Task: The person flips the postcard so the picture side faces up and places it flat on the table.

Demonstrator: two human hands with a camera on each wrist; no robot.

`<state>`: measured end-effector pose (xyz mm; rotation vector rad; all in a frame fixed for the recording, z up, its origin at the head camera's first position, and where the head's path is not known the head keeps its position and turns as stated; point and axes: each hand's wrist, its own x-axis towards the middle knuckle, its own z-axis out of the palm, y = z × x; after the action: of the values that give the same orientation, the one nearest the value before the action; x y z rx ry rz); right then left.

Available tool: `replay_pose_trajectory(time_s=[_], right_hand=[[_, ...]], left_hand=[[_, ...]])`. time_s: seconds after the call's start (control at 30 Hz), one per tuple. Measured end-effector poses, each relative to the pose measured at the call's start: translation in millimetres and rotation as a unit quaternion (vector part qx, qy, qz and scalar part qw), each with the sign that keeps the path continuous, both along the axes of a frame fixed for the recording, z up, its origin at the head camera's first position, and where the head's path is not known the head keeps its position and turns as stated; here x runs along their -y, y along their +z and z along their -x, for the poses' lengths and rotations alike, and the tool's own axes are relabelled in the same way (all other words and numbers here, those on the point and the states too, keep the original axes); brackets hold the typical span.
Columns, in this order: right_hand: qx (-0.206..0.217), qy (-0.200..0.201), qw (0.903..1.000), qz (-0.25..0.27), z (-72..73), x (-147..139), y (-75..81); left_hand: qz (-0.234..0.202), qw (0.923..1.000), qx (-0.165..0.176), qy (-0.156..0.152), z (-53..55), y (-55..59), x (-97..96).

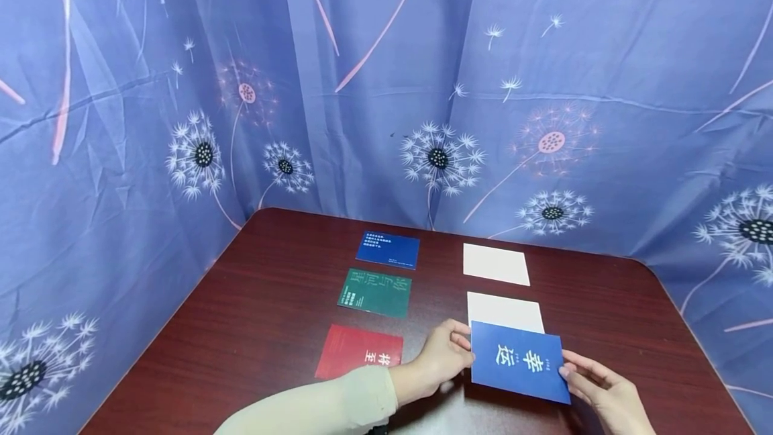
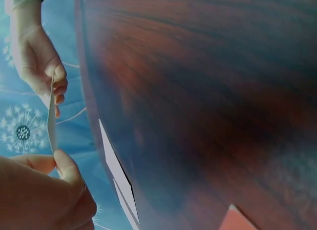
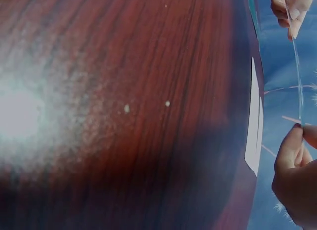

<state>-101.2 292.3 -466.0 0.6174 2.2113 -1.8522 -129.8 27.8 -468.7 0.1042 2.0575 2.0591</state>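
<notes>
As left hand (image 1: 439,358) and right hand (image 1: 606,396) pinch a raised blue card (image 1: 519,362) between fingers (image 1: 461,342), lower right of frame, positioning seems underway, likely calling for level lowering.

The held blue card (image 1: 519,371) partly hides the nearer white card (image 1: 504,310).
</notes>
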Motion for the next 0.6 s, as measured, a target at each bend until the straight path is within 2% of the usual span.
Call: replay_pose_trajectory(time_s=[0.17, 0.27, 0.37, 0.47, 0.6], right_hand=[[-0.002, 0.024, 0.9978, -0.062, 1.2, 2, -1.5], [-0.018, 0.043, 0.9938, -0.101, 0.7, 4, -3.5], [-0.034, 0.057, 0.9908, -0.119, 0.9, 6, -6.4], [-0.035, 0.06, 0.9903, -0.121, 1.8, 7, -9.4], [-0.03, 0.067, 0.9887, -0.131, 1.9, 8, -12.4]], left_hand=[[0.069, 0.9975, -0.011, -0.015, -1.5, -4.6, -1.8], [0.12, 0.9921, -0.027, -0.023, -2.5, -7.6, -1.7], [0.151, 0.987, -0.047, -0.029, -1.8, -10.1, -1.3], [0.156, 0.9858, -0.047, -0.041, -1.8, -11.5, -0.9], [0.144, 0.9876, -0.03, -0.054, -3.7, -13.5, -1.3]])
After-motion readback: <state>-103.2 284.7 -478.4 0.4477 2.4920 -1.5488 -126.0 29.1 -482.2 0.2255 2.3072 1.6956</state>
